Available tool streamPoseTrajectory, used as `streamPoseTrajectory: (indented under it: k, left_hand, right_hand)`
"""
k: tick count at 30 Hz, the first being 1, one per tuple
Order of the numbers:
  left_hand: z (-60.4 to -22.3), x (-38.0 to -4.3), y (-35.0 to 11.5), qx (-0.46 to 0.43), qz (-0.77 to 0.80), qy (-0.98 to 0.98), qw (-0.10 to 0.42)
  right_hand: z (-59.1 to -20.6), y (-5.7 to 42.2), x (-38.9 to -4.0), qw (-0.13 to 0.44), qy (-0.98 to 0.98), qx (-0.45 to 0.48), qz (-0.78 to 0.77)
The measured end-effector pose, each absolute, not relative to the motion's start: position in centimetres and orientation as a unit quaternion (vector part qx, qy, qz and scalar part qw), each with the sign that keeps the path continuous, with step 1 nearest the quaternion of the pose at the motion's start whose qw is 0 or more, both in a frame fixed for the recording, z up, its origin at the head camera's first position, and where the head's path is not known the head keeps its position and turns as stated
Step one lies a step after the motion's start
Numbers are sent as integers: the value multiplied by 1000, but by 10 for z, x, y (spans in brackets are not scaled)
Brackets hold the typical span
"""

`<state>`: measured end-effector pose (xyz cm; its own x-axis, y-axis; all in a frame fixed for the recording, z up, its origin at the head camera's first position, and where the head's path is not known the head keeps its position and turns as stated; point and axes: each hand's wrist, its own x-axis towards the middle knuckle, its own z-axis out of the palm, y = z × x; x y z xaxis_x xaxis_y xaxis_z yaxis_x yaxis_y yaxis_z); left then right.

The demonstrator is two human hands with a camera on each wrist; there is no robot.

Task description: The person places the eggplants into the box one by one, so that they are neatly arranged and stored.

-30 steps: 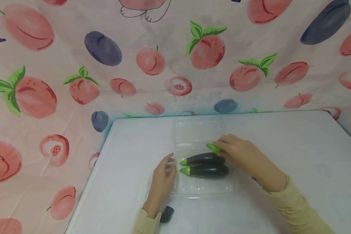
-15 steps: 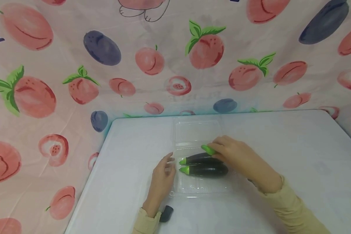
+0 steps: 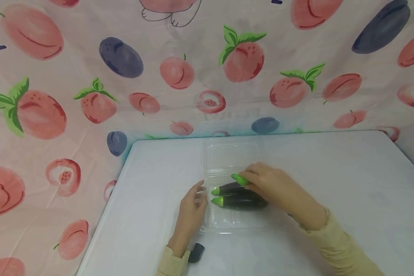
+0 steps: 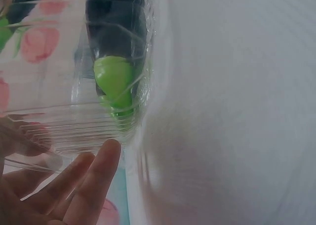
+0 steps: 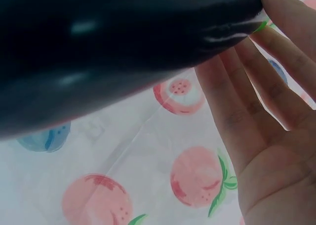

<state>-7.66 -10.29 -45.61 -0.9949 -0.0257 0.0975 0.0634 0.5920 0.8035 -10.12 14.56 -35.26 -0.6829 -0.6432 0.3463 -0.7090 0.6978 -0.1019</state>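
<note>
A clear plastic clamshell container (image 3: 227,226) lies unfolded on the table. Two dark eggplants, the nearer eggplant (image 3: 245,201) and the farther eggplant (image 3: 230,188), lie side by side in its base, green stems to the left. My right hand (image 3: 272,186) grips a third eggplant above them, its green stem end (image 3: 239,179) poking out past the fingers. In the right wrist view this eggplant's glossy dark body (image 5: 113,52) fills the upper left. At the container's left edge is my left hand (image 3: 189,212), fingers extended; its fingertips (image 4: 111,151) are right at the ridged plastic wall.
The container's lid (image 3: 232,155) lies folded back towards the far edge of the white table (image 3: 348,172). A small dark object (image 3: 196,253) sits beside the left sleeve. A fruit-patterned cloth (image 3: 179,34) hangs behind and to the left of the table.
My right hand has moved left with the eggplant, and slightly towards me, over the farther eggplant. My left hand has stayed at the container's edge.
</note>
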Motion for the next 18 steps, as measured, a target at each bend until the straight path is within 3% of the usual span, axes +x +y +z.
streamPoseTrajectory:
  k: [18]
  left_hand:
    - [-458,-77,-104,-8,-453,-891,44]
  right_hand:
    - [-354,135,-100,172,-893,405,94]
